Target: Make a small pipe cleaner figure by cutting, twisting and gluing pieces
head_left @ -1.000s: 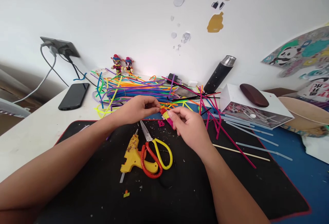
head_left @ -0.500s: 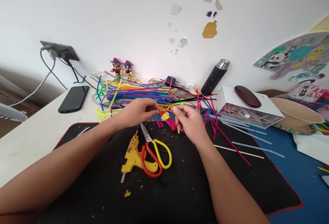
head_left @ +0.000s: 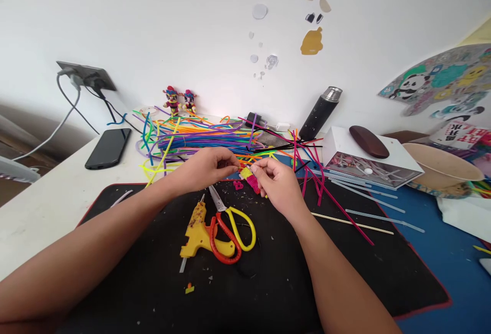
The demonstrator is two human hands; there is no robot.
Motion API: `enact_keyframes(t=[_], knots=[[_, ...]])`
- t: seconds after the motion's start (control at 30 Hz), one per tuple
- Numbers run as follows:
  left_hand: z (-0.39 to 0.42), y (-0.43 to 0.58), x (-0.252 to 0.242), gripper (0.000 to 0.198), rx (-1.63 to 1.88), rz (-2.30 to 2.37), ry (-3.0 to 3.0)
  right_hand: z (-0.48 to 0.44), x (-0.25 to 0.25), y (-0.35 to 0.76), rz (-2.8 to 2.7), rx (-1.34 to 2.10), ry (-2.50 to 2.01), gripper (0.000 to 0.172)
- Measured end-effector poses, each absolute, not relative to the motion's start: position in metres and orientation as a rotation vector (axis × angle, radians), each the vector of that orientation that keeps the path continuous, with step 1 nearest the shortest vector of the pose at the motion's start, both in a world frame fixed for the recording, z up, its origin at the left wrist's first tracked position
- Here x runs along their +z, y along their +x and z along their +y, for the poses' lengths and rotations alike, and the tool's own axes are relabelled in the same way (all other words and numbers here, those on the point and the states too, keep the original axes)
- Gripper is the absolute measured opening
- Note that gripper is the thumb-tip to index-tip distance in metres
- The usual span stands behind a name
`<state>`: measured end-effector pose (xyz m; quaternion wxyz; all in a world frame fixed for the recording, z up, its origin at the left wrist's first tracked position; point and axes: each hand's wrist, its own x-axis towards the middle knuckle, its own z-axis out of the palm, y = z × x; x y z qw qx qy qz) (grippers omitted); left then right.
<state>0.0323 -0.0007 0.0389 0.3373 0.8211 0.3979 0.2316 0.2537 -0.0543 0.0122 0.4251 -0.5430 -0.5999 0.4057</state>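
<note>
My left hand (head_left: 209, 169) has thumb and forefinger pinched together, on what appears to be a short orange pipe cleaner (head_left: 242, 165). Just to its right, my right hand (head_left: 276, 180) is closed the same way, apparently at the other end of that piece; the fingertips cover most of it. Below and between the hands lies a small pink and yellow pipe-cleaner figure (head_left: 251, 182), partly hidden by my right fingers. A small curled pink piece (head_left: 238, 185) rests beside it. Nearer to me, scissors (head_left: 232, 231) with red and yellow handles overlap a yellow glue gun (head_left: 199, 237).
A heap of coloured pipe cleaners (head_left: 207, 137) lies along the wall. Two small figures (head_left: 179, 101) stand behind it. A phone (head_left: 108, 148) is left; a black flask (head_left: 321, 113), a white box (head_left: 374, 165) and glue sticks (head_left: 385, 220) are right. A black mat (head_left: 153, 283) lies underneath.
My right hand has moved slightly left, closer to my left hand, covering more of the pink and yellow figure. The whole view has shifted a little.
</note>
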Motion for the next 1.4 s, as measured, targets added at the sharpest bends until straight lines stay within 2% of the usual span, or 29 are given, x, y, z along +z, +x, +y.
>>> enact_keyframes(t=[0.47, 0.77, 1.07, 1.4], knots=[[-0.005, 0.043, 0.028, 0.036, 0.789, 0.817, 1.358, -0.062, 0.022, 0.241, -1.392, 1.207, -1.244, 0.029], [-0.005, 0.040, 0.035, 0.033, 0.821, 0.849, 1.570, -0.063, 0.013, 0.240, -1.438, 1.201, -1.222, 0.025], [0.000, 0.036, 0.040, 0.043, 0.834, 0.928, 1.607, -0.064, 0.010, 0.238, -1.499, 1.129, -1.259, 0.021], [0.001, 0.034, 0.038, 0.042, 0.763, 0.976, 1.751, -0.065, 0.010, 0.238, -1.609, 1.001, -1.306, 0.018]])
